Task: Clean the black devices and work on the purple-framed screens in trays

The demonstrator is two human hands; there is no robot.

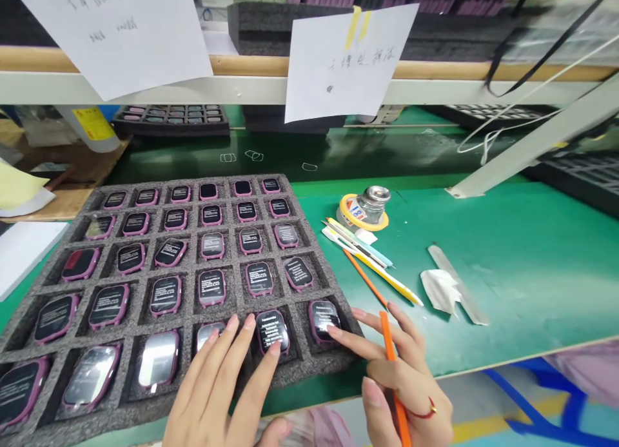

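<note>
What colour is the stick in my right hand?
The stick in your right hand is orange, seen best in the head view.

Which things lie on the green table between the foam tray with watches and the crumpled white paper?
The head view shows slim pen-like tools and a thin orange stick between the foam tray and the crumpled white paper.

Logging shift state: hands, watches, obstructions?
Left hand open over foam tray. Right hand gripping orange stick, finger over near-right corner watch. Left hand partly hiding next two watches leftward.
</note>
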